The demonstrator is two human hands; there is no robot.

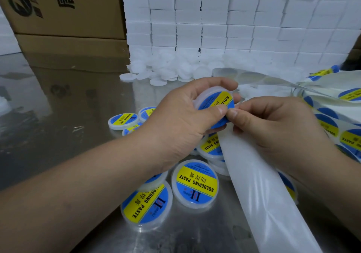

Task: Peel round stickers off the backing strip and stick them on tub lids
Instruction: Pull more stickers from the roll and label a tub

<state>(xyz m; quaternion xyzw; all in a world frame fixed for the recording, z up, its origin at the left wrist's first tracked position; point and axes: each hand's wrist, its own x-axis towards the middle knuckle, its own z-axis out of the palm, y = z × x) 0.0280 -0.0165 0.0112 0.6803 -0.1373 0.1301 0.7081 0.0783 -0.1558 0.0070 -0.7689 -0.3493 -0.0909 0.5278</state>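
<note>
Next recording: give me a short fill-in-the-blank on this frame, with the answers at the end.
The left hand holds a tub; its sticker is blue with a ____ band. The right hand grips the backing strip beside finished tubs that read SOLDERING ____. At the back left stand brown ____ boxes. Missing: yellow; PASTE; cardboard.

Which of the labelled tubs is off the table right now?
The tub gripped in the left hand, held up while the right hand pinches the edge of its sticker. The other labelled tubs lie on the steel table.
</note>
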